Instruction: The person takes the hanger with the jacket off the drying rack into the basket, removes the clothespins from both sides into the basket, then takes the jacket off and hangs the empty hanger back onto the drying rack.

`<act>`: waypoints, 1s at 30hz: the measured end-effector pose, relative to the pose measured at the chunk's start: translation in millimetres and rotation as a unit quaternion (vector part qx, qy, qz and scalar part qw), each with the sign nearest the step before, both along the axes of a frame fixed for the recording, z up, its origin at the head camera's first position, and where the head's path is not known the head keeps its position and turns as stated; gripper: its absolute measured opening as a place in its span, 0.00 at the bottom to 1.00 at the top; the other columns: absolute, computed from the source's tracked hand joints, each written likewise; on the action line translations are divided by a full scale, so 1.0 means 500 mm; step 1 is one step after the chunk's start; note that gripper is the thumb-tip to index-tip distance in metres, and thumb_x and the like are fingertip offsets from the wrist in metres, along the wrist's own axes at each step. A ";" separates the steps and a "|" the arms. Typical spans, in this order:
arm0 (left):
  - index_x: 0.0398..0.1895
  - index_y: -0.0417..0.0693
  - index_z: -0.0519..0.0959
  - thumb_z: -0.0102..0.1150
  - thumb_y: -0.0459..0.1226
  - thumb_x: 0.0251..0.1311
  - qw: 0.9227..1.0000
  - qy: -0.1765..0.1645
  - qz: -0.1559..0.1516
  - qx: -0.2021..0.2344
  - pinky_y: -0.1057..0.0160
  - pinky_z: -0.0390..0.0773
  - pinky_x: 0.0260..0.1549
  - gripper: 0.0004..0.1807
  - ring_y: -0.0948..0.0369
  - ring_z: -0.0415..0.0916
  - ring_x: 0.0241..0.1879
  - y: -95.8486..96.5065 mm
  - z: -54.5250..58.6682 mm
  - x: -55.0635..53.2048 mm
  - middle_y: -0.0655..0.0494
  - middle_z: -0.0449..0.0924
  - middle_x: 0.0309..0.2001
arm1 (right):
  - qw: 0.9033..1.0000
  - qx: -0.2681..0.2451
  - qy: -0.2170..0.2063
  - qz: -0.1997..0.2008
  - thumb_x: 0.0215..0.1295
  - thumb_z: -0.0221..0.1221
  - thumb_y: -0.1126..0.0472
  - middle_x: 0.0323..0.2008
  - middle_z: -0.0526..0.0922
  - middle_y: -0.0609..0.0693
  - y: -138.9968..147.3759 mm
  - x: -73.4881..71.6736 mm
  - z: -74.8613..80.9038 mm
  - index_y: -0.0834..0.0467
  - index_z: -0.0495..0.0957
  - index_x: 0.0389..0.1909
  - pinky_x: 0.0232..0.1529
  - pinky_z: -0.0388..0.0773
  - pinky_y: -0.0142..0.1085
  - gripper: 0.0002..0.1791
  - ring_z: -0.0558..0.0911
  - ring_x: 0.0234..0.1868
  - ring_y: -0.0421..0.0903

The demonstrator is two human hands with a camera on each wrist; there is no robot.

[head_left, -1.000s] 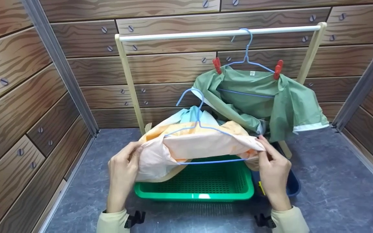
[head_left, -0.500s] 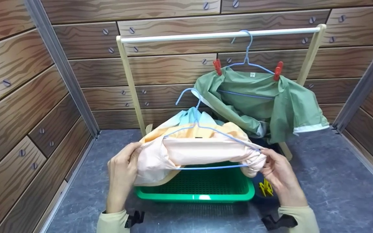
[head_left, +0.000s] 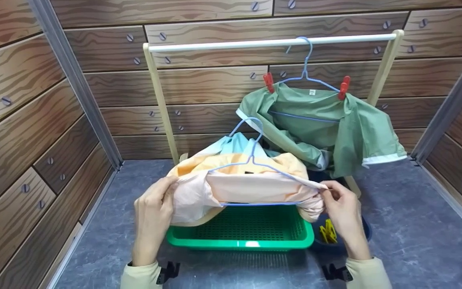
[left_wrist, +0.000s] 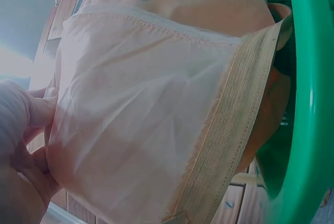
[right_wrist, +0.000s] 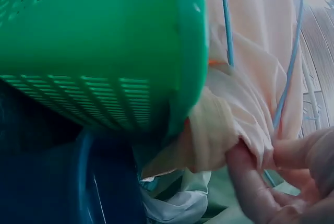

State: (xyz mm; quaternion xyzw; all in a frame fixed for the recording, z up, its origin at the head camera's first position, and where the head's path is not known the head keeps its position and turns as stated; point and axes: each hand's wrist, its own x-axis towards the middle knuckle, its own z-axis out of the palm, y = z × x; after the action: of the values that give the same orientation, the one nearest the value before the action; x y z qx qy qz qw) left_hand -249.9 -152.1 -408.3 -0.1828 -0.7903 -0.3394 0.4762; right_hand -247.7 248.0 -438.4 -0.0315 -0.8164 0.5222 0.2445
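A peach, yellow and light-blue garment (head_left: 251,188) is stretched between my hands, its pale inner side facing me. The blue hanger (head_left: 252,154) sits within it, hook up and its lower bar showing below the cloth. My left hand (head_left: 152,212) pinches the garment's left edge between thumb and fingers; the left wrist view shows the pale sleeve lining (left_wrist: 141,93) spread beside it. At the other end, my right hand (head_left: 341,208) pinches the cloth near the hanger's right tip, where the sleeve (right_wrist: 219,125) is bunched. Underneath lies a green basket (head_left: 239,243).
Behind stands a rack with a white rod (head_left: 223,45). From it hangs a green shirt (head_left: 315,116) on another blue hanger, with red clothespins (head_left: 344,87) at its shoulders. Yellow clothespins (head_left: 328,232) lie in a dark blue tub (head_left: 365,228) right of the basket.
My right hand shifted outward, its fingers opening out, then came back to pinch the cloth. The right sleeve bunched up, and the hanger's hook moved slightly right. My left hand keeps its hold.
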 end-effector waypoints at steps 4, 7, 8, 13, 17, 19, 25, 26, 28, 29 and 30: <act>0.39 0.49 0.83 0.62 0.34 0.57 1.000 -0.005 -0.007 -0.001 0.53 0.77 0.37 0.07 0.56 0.80 0.41 -0.002 0.002 -0.001 0.56 0.83 0.39 | 0.998 -0.051 0.021 -0.009 0.63 0.55 0.70 0.27 0.82 0.58 0.001 -0.002 0.008 0.66 0.81 0.38 0.22 0.77 0.35 0.07 0.78 0.21 0.43; 0.38 0.50 0.83 0.62 0.34 0.57 1.000 -0.018 -0.009 0.008 0.57 0.76 0.39 0.06 0.57 0.80 0.41 -0.010 0.002 -0.003 0.58 0.83 0.39 | 0.987 -0.152 0.014 0.042 0.63 0.55 0.72 0.29 0.83 0.56 0.009 -0.001 0.017 0.71 0.79 0.40 0.25 0.79 0.36 0.08 0.80 0.24 0.43; 0.38 0.50 0.83 0.62 0.35 0.58 1.000 -0.024 -0.011 0.012 0.58 0.76 0.39 0.06 0.58 0.80 0.41 -0.014 0.002 -0.004 0.58 0.83 0.39 | 0.979 -0.193 0.009 0.068 0.63 0.54 0.73 0.29 0.83 0.55 0.014 0.000 0.019 0.71 0.78 0.40 0.26 0.79 0.36 0.08 0.81 0.25 0.43; 0.37 0.54 0.83 0.61 0.36 0.59 0.998 -0.058 -0.020 0.031 0.64 0.74 0.34 0.05 0.62 0.79 0.36 -0.025 -0.003 -0.010 0.62 0.83 0.38 | 0.876 -0.410 -0.022 0.253 0.67 0.46 0.74 0.36 0.83 0.55 0.042 -0.006 0.006 0.65 0.80 0.40 0.36 0.79 0.35 0.13 0.82 0.35 0.45; 0.36 0.55 0.83 0.60 0.37 0.60 0.996 -0.079 -0.025 0.038 0.69 0.69 0.25 0.04 0.66 0.72 0.24 -0.025 -0.011 -0.011 0.65 0.80 0.29 | 0.726 -0.569 -0.046 0.383 0.72 0.34 0.73 0.43 0.80 0.60 0.043 -0.019 -0.026 0.68 0.78 0.46 0.44 0.76 0.35 0.21 0.80 0.43 0.48; 0.35 0.56 0.83 0.59 0.37 0.60 0.995 -0.086 -0.025 0.045 0.70 0.65 0.23 0.04 0.66 0.68 0.21 -0.023 -0.013 -0.011 0.66 0.77 0.25 | 0.677 -0.611 -0.046 0.407 0.73 0.32 0.73 0.46 0.78 0.59 0.031 -0.023 -0.038 0.67 0.76 0.49 0.46 0.75 0.34 0.22 0.79 0.46 0.48; 0.35 0.58 0.83 0.59 0.39 0.60 0.991 -0.109 -0.009 0.070 0.70 0.63 0.22 0.04 0.66 0.66 0.20 -0.019 -0.011 -0.010 0.66 0.73 0.21 | 0.838 -0.444 -0.007 0.318 0.63 0.49 0.77 0.37 0.80 0.55 -0.040 -0.019 -0.044 0.62 0.76 0.45 0.33 0.80 0.39 0.13 0.81 0.34 0.47; 0.35 0.57 0.83 0.59 0.40 0.60 0.991 -0.114 -0.010 0.073 0.69 0.63 0.22 0.04 0.66 0.66 0.20 -0.019 -0.010 -0.010 0.65 0.73 0.20 | 0.875 -0.385 -0.006 0.294 0.60 0.54 0.77 0.35 0.80 0.56 -0.051 -0.017 -0.045 0.63 0.77 0.43 0.31 0.80 0.41 0.12 0.81 0.32 0.48; 0.35 0.57 0.83 0.59 0.40 0.60 0.989 -0.124 -0.017 0.076 0.70 0.63 0.22 0.04 0.65 0.66 0.20 -0.019 -0.009 -0.011 0.64 0.73 0.21 | 0.924 -0.269 -0.007 0.271 0.56 0.60 0.75 0.34 0.81 0.57 -0.072 -0.015 -0.047 0.65 0.80 0.39 0.29 0.80 0.43 0.10 0.82 0.31 0.49; 0.36 0.57 0.83 0.59 0.40 0.60 0.989 -0.127 -0.021 0.077 0.70 0.63 0.22 0.04 0.65 0.66 0.20 -0.018 -0.009 -0.011 0.64 0.73 0.21 | 0.942 -0.203 -0.007 0.268 0.55 0.63 0.73 0.34 0.82 0.57 -0.081 -0.014 -0.049 0.65 0.81 0.37 0.30 0.80 0.43 0.09 0.82 0.32 0.49; 0.36 0.56 0.83 0.59 0.40 0.60 0.988 -0.130 -0.025 0.079 0.70 0.63 0.22 0.04 0.65 0.66 0.20 -0.018 -0.009 -0.012 0.64 0.74 0.21 | 0.954 -0.135 -0.004 0.269 0.54 0.64 0.71 0.35 0.82 0.56 -0.089 -0.014 -0.051 0.63 0.83 0.36 0.31 0.80 0.42 0.08 0.82 0.33 0.48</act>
State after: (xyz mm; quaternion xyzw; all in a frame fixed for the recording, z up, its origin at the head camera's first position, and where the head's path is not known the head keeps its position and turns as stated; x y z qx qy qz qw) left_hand -255.9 -161.1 -412.9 -0.1188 -0.8111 -0.4336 0.3741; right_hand -254.5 203.7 -464.1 0.1543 -0.7178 0.6736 0.0849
